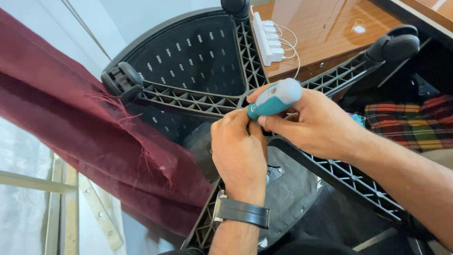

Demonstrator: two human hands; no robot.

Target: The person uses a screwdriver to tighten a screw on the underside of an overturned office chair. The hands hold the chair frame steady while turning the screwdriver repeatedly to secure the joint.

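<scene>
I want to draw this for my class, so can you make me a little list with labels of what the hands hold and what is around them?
right hand: grips a teal and grey screwdriver
left hand: fingers at the screwdriver's lower end; dark watch on the wrist
under the hands: upturned black chair base with ribbed legs
wheels: black caster at a leg end
left side: dark red curtain, frayed edge
behind: wooden desk with a white power strip
</scene>
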